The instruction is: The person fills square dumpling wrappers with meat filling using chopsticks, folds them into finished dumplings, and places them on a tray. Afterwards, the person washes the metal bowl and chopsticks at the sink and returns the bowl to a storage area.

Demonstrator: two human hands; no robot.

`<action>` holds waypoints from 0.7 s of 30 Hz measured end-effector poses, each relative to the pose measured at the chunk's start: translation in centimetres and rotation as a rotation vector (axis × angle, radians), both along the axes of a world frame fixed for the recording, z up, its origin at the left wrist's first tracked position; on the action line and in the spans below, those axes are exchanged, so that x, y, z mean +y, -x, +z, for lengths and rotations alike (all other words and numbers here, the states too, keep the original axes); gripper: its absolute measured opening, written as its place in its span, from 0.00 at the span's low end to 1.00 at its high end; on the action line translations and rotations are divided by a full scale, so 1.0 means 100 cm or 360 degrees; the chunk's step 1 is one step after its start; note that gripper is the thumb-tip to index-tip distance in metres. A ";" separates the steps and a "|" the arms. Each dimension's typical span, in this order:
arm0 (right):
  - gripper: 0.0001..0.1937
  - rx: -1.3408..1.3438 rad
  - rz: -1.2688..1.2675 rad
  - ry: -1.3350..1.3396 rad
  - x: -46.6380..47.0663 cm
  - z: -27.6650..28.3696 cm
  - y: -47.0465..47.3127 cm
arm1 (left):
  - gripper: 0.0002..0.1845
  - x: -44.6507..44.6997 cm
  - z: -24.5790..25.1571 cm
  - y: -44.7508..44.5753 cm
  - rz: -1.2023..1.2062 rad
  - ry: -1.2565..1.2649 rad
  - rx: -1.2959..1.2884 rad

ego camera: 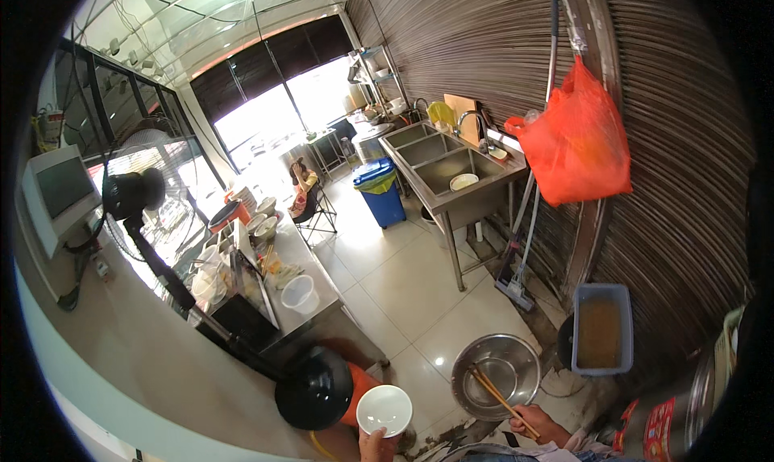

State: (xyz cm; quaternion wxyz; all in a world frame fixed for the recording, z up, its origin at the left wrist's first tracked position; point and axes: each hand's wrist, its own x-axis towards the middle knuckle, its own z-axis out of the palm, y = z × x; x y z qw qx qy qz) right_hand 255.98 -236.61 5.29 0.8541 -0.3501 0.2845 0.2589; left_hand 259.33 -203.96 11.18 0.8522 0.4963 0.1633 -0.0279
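Note:
My left hand (378,445) holds a small white bowl (384,410) by its near side, thumb at the rim. The bowl looks empty. In my right hand (540,424) is a pair of wooden chopsticks (497,392), their far ends over the inside of a round stainless steel basin (514,377). The fingers are close to the basin's near rim; whether they also grip it I cannot tell. No food shows inside the basin.
A black fan base (314,386) stands left of the bowl. Cluttered steel counter (308,317) at left, three-compartment sink (438,205) and blue bin (387,205) ahead. At right are a mop (517,289), a grey tub of brownish liquid (601,335) and a hanging red bag (580,141). A person (304,187) sits farther back.

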 end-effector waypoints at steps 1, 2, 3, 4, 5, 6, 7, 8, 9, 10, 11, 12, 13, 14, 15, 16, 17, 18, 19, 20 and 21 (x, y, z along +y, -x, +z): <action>0.10 -0.0035 0.0019 0.0003 -0.003 0.003 -0.020 | 0.28 -0.006 0.000 -0.019 0.0009 0.0002 -0.0020; 0.11 -0.0045 0.0000 -0.0017 -0.006 0.005 -0.040 | 0.28 -0.011 0.001 -0.040 0.0015 -0.0002 -0.0041; 0.11 -0.0068 0.0000 0.0005 -0.009 0.005 -0.063 | 0.28 -0.015 0.001 -0.062 0.0018 -0.0005 -0.0067; 0.12 -0.0089 -0.0003 0.0027 -0.011 0.004 -0.085 | 0.24 -0.016 0.001 -0.084 -0.0015 -0.0029 0.0047; 0.12 -0.0045 -0.0022 0.0118 -0.011 0.003 -0.103 | 0.22 -0.021 0.000 -0.105 -0.0015 -0.0324 -0.0159; 0.12 -0.0026 -0.0025 0.0090 -0.015 0.001 -0.123 | 0.20 -0.028 -0.004 -0.124 -0.0018 -0.0613 -0.0348; 0.11 -0.0018 -0.0082 0.0061 -0.013 -0.001 -0.134 | 0.18 -0.032 -0.008 -0.137 -0.0028 -0.0899 -0.0524; 0.11 -0.0022 -0.0143 0.0043 -0.012 -0.001 -0.152 | 0.11 -0.034 -0.007 -0.161 -0.0089 -0.1111 -0.0626; 0.11 -0.0051 -0.0205 0.0073 -0.018 0.001 -0.178 | 0.18 -0.042 -0.008 -0.195 -0.0171 -0.0680 -0.0520; 0.11 -0.0054 -0.0182 0.0075 -0.027 0.004 -0.195 | 0.25 -0.049 -0.009 -0.220 -0.0250 -0.0248 -0.0378; 0.11 -0.0026 -0.0156 0.0083 -0.032 0.008 -0.207 | 0.33 -0.051 -0.008 -0.237 -0.0324 0.0168 -0.0215; 0.11 -0.0016 -0.0131 0.0088 -0.035 0.013 -0.224 | 0.32 -0.052 -0.006 -0.262 -0.0368 0.0220 -0.0231; 0.11 0.0053 -0.0111 0.0164 -0.038 0.018 -0.241 | 0.32 -0.056 -0.005 -0.285 -0.0365 0.0228 -0.0157; 0.12 -0.0040 -0.0212 0.0146 -0.041 0.024 -0.255 | 0.32 -0.059 -0.003 -0.307 -0.0379 0.0253 -0.0139; 0.12 -0.0038 -0.0269 0.0181 -0.045 0.029 -0.271 | 0.32 -0.062 -0.002 -0.327 -0.0400 0.0284 -0.0140; 0.12 -0.0039 -0.0326 0.0212 -0.048 0.033 -0.288 | 0.32 -0.066 -0.002 -0.347 -0.0382 0.0267 -0.0105; 0.12 -0.0045 -0.0379 0.0246 -0.053 0.036 -0.306 | 0.31 -0.071 -0.002 -0.367 -0.0368 0.0262 -0.0096; 0.12 -0.0081 -0.0442 0.0214 -0.060 0.037 -0.324 | 0.31 -0.076 -0.003 -0.386 -0.0369 0.0296 -0.0152; 0.12 -0.0107 -0.0496 0.0212 -0.067 0.037 -0.343 | 0.31 -0.080 -0.005 -0.405 -0.0348 0.0274 -0.0105; 0.12 -0.0130 -0.0548 0.0212 -0.076 0.035 -0.363 | 0.31 -0.084 -0.007 -0.426 -0.0346 0.0292 -0.0123; 0.11 -0.0154 -0.0601 0.0215 -0.087 0.032 -0.382 | 0.30 -0.089 -0.009 -0.444 -0.0348 0.0330 -0.0152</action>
